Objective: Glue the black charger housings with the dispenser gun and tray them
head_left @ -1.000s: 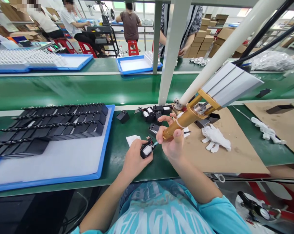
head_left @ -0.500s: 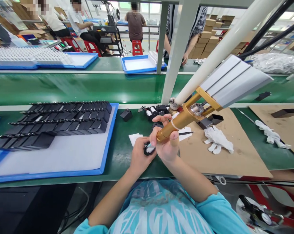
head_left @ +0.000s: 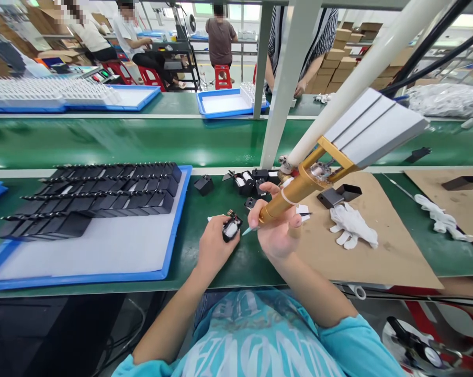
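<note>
My left hand (head_left: 217, 246) is closed around a small black plastic housing (head_left: 232, 229). The housing's open end faces up and shows a white part inside, with small metal bits at the top edge. My right hand (head_left: 278, 233) grips a gold-coloured dispensing gun (head_left: 278, 205) from below. A thin pale-green needle tip (head_left: 249, 231) points down and left from the gun, just right of the housing and apart from it. Behind the hands lies a cluster of black housings (head_left: 249, 181), some with white parts showing. One more black housing (head_left: 204, 185) stands apart to the left.
A blue-rimmed tray (head_left: 177, 220) on the left holds rows of black housings (head_left: 122, 196). On the right, brown cardboard (head_left: 393, 262) carries a white glove (head_left: 352, 225) and black sleeves (head_left: 348, 192). A white pole (head_left: 338, 99) slants above the gun. A co-worker's hands (head_left: 299, 88) are across the bench.
The needle tip has come away from the housing. My left hand has shifted left with the housing, and my right hand has moved slightly right with the dispensing gun.
</note>
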Motion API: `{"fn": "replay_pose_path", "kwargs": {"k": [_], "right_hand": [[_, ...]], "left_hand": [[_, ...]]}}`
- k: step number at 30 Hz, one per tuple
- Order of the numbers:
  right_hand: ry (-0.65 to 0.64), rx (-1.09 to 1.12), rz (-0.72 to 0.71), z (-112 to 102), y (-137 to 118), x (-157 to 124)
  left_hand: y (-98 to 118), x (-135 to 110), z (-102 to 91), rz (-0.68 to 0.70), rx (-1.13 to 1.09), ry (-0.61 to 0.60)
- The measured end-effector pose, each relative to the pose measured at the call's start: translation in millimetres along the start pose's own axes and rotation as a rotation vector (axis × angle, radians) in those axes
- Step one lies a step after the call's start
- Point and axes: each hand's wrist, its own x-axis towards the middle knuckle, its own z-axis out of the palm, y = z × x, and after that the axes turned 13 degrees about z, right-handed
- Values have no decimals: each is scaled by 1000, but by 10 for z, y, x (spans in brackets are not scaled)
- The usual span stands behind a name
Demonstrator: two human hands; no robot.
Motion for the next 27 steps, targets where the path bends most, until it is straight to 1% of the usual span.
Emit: {"fn": "replay_pose_path", "kwargs": {"k": [3,6,9,11,13,16,17,19,20,21,22,23,24,26,27], "right_hand": [[76,-186,-63,-261,-38,49],[221,-448,-125,-635,-111,134],[336,-662,-130,-1027,-220,251],[358,-765,-128,-1255,-292,344],[354,-835,-139,-1441,-346,438],[349,-897,-136,-1630,-387,536],[366,-920,-149,-1672,-397,547],[441,-982,-230,-1728,-427,529],[482,-1025,-287,-1744,-452,504],[496,-1084,-329,-1752,-484,472],[455,-1166,-330,-1752,-522,437],[351,-1271,-279,-1746,-562,401],[192,-1396,-185,-1733,-600,369],[-181,-1659,52,-1698,-650,316],[-329,-1778,150,-1682,-655,297]], "left_hand": [[-86,33,-104,-7,-19,-17],[-101,86,-180,76,-107,-18],[-60,169,-201,180,-163,4],[-20,240,-187,231,-186,-6],[19,314,-157,247,-216,-38],[55,407,-84,190,-248,-117],[58,426,-53,166,-246,-140],[44,439,13,141,-230,-154],[30,433,45,142,-223,-145],[11,419,74,147,-220,-130],[-9,401,99,150,-224,-113],[-28,381,118,146,-233,-99],[-45,362,131,135,-244,-88],[-66,333,140,102,-267,-79],[-69,325,137,89,-277,-76]]}}
